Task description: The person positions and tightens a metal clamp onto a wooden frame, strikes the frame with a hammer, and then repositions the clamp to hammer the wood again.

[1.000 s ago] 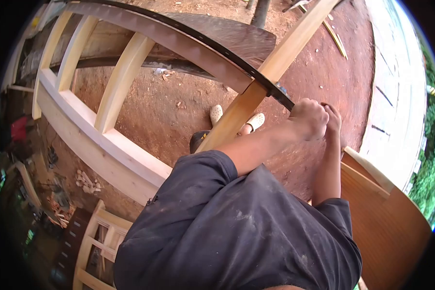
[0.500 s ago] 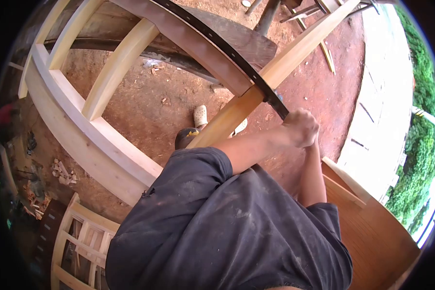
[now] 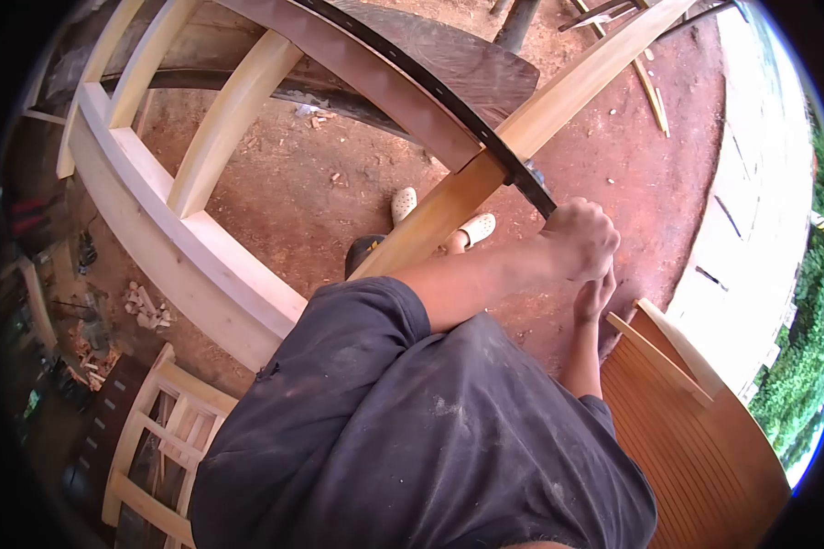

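A long black metal bar [image 3: 439, 91] with holes along it lies along a curved wooden rail [image 3: 375, 82] and crosses a straight light beam [image 3: 458, 206]. At the bar's lower right end, my left hand [image 3: 583, 240] is closed round it, with the arm stretched across my body. My right hand [image 3: 595, 295] is raised just below the left one and close to it. The left hand partly covers its fingers, so its grip is not visible.
Curved pale wooden frame pieces [image 3: 220, 128] span the left side. A slatted brown wooden panel [image 3: 696, 439] stands at lower right, a smaller frame [image 3: 160, 439] at lower left. A person's light clogs [image 3: 478, 230] show below the beam on the reddish dirt floor [image 3: 293, 238].
The view has shifted slightly. My right hand now shows more below the left, with a little more of its wrist side visible. My left hand stays at the bar's end.
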Available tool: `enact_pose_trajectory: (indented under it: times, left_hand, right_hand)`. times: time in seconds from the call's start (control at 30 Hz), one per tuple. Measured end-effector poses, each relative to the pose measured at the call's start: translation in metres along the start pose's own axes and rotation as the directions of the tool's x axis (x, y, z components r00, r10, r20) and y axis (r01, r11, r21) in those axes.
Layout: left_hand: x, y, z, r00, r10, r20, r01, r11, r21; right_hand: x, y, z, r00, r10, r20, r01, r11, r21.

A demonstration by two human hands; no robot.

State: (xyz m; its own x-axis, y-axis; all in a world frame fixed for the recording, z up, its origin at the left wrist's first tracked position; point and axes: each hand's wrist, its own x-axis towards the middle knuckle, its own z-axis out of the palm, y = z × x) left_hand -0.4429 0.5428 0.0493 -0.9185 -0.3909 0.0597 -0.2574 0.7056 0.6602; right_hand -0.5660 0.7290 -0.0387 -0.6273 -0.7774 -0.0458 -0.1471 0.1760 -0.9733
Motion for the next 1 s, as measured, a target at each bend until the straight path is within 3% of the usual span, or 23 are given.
enact_pose_trajectory:
  times: [0.03,0.07,0.1,0.13,0.17,0.23,0.37,0.4,0.43,0.47,0.5,0.53,0.57,0.6,0.63,0.67,0.7,0.73,0.77,0.83,0.9,0.97,1.0]
  left_hand:
    - [0.000,0.000,0.000,1.000,0.013,-0.003,-0.013,1.000,0.004]
    - [0.000,0.000,0.000,1.000,0.028,-0.001,-0.028,1.000,0.007]
    - [0.000,0.001,0.001,0.999,0.027,0.025,-0.027,1.000,0.015]
    - [0.000,0.002,0.003,1.000,0.008,-0.003,-0.008,1.000,0.023]
    - [0.000,0.002,0.007,0.999,-0.010,-0.037,0.011,0.999,0.030]
    - [-0.001,0.002,0.011,0.998,0.009,-0.064,-0.006,0.999,0.041]
    - [-0.001,-0.001,0.008,0.990,0.020,-0.140,-0.015,0.999,0.038]
    - [-0.002,0.000,0.009,0.987,0.034,-0.159,-0.029,0.999,0.035]
    - [-0.003,0.002,0.011,0.986,0.039,-0.160,-0.035,0.999,0.028]
    - [-0.004,0.001,0.014,0.981,0.040,-0.188,-0.037,0.999,0.024]
    - [-0.003,0.000,0.014,0.974,0.042,-0.223,-0.038,0.999,0.021]
    - [-0.003,0.001,0.011,0.981,0.017,-0.195,-0.015,1.000,0.013]
    - [-0.003,0.000,0.010,0.977,0.020,-0.212,-0.019,1.000,0.008]
    - [-0.003,0.000,0.012,0.981,0.034,-0.190,-0.033,0.999,0.012]
    - [-0.002,-0.003,0.013,0.984,0.048,-0.171,-0.046,0.999,0.018]
    - [-0.002,-0.003,0.015,0.984,0.048,-0.174,-0.050,0.999,-0.007]
    - [-0.003,-0.002,0.013,0.982,0.040,-0.187,-0.045,0.999,-0.025]
    - [-0.004,-0.004,0.010,0.977,0.062,-0.202,-0.067,0.998,-0.019]
    - [-0.005,-0.003,0.009,0.973,0.095,-0.210,-0.100,0.995,-0.015]
    - [-0.001,-0.004,0.014,0.992,0.071,-0.101,-0.071,0.997,0.011]
    - [-0.002,-0.005,0.014,0.992,0.058,-0.116,-0.057,0.998,0.007]
    - [-0.003,-0.005,0.014,0.973,0.114,-0.203,-0.120,0.993,-0.019]
    - [-0.003,-0.003,0.010,0.984,0.092,-0.154,-0.097,0.995,-0.026]
  right_hand:
    - [-0.001,-0.007,0.002,1.000,0.012,-0.005,-0.012,1.000,0.018]
    - [-0.004,-0.012,0.003,0.979,-0.193,0.068,0.204,0.940,-0.273]
    - [-0.009,-0.009,0.004,0.915,-0.355,0.192,0.402,0.755,-0.519]
    - [-0.004,0.004,-0.007,0.887,-0.385,0.255,0.459,0.678,-0.574]
    - [0.003,0.017,-0.020,0.894,-0.377,0.241,0.445,0.691,-0.570]
    - [0.023,0.025,-0.029,0.709,-0.528,0.467,0.704,0.502,-0.502]
    - [0.042,0.033,-0.010,0.681,-0.622,0.387,0.731,0.553,-0.400]
    - [0.037,0.049,-0.011,0.780,-0.521,0.346,0.624,0.691,-0.366]
    - [0.021,0.048,0.016,0.993,-0.074,0.092,0.092,0.975,-0.204]
    - [0.006,0.046,0.037,0.970,-0.244,-0.014,0.203,0.833,-0.515]
    - [-0.004,0.040,0.052,0.899,-0.435,-0.052,0.237,0.584,-0.776]
    - [-0.010,0.028,0.065,0.892,-0.450,-0.045,0.249,0.570,-0.783]
    - [-0.019,0.014,0.075,0.931,-0.292,-0.217,0.164,0.869,-0.467]
    - [-0.025,0.002,0.076,0.951,-0.072,-0.301,0.057,0.997,-0.060]
    - [-0.025,-0.006,0.060,0.952,-0.092,-0.291,0.073,0.994,-0.076]
    - [-0.024,-0.014,0.036,0.900,0.416,-0.128,-0.397,0.905,0.151]
    - [-0.024,-0.027,0.020,0.593,0.797,0.118,-0.792,0.551,0.263]
    - [-0.004,-0.084,0.023,0.341,0.915,0.213,-0.926,0.288,0.245]
    - [0.000,-0.101,0.015,0.321,0.908,0.268,-0.946,0.321,0.045]
    - [-0.008,-0.114,0.026,0.506,0.840,0.196,-0.803,0.542,-0.249]
    - [-0.025,-0.108,0.026,0.642,0.759,0.105,-0.665,0.620,-0.416]
    - [-0.053,-0.093,0.022,0.909,0.403,0.105,-0.270,0.763,-0.587]
    - [-0.063,-0.092,0.026,0.947,0.320,0.039,-0.235,0.767,-0.597]
